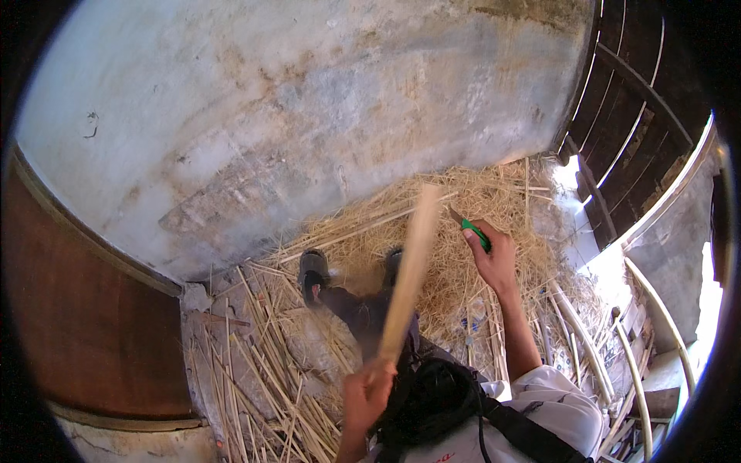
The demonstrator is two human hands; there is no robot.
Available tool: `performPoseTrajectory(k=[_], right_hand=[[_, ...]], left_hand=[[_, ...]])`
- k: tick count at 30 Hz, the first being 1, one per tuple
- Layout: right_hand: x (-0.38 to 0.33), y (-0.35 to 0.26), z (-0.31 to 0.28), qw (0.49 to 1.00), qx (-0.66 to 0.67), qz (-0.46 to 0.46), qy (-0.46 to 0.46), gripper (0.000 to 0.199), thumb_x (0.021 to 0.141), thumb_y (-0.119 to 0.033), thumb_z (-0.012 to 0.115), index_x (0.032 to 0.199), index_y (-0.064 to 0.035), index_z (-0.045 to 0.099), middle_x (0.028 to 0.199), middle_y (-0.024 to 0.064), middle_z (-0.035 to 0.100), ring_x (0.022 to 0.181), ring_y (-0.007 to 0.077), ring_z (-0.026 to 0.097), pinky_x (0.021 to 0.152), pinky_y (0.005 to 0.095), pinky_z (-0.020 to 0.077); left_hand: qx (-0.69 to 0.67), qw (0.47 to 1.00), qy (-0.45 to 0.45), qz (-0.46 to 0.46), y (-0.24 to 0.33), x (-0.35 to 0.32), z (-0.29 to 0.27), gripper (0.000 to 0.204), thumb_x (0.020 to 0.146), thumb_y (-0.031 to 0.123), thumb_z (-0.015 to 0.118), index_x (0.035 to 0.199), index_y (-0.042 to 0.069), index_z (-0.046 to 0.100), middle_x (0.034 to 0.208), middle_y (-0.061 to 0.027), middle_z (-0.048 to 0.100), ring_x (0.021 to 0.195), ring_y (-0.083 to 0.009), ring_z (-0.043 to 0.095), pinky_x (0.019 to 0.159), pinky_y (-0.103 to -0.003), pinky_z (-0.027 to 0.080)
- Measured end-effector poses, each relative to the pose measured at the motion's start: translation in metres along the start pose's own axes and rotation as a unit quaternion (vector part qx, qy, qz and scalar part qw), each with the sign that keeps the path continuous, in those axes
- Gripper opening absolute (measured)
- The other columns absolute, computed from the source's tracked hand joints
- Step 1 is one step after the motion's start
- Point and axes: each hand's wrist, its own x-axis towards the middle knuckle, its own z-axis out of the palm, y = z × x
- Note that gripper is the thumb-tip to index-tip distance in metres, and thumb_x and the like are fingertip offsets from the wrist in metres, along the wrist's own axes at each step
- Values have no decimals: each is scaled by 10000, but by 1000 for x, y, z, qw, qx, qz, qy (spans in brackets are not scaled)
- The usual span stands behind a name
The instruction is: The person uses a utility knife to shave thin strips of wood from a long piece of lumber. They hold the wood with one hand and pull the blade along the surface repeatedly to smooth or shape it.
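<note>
The strip in your left hand is blurred and hides part of your right shoe. Your right fingers cover part of the knife; the view's near edge cuts your left forearm.

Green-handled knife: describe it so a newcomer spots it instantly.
Find the stained pale wall, then the straw-coloured shavings at its foot. Over them, right of the long pale strip, the right hand holds the knife. Its bright green handle stands out against the tan strip and shavings.
</note>
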Motion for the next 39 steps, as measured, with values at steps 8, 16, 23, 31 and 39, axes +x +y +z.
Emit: performPoseTrajectory(k=[8,16,23,31,39], right_hand=[[-40,-33,30,962,158,-202,-87,334,960,-400,826,1094,-96,792,980,112,792,777,356,750,698,436,588],[-55,-67,27,945,109,-297,-84,334,894,-413,874,1079,-143,808,937,60,790,718,308,747,639,410,586],[-37,-55,20,949,61,-308,-38,349,879,-447,873,1074,-163,814,808,40,738,643,294,714,579,421,545],[-28,-52,24,949,38,-312,-21,321,881,-426,874,1066,-169,825,843,58,773,677,310,737,606,414,568],[52,31,-3,983,-63,73,154,547,1071,-571,629,1112,-60,818,754,180,707,696,330,717,664,455,543]], left_hand=[[-44,994,69,-76,24,40,-22,224,1125,184,639,1066,-17,718,641,-18,590,495,-74,551,454,-270,416],[12,999,32,-25,22,34,-8,249,1114,236,666,1064,-4,714,653,-36,606,519,-91,568,483,-297,424],[11,1000,28,6,10,32,1,327,1134,296,634,1006,-1,684,599,-9,556,443,-67,494,421,-284,362],[17,998,54,-32,16,27,3,338,1129,294,632,967,2,689,594,-2,549,476,-65,507,445,-290,371],[74,991,-58,-96,-10,-14,-11,292,1093,273,697,1052,-8,766,749,-94,714,658,-147,692,604,-330,512]])
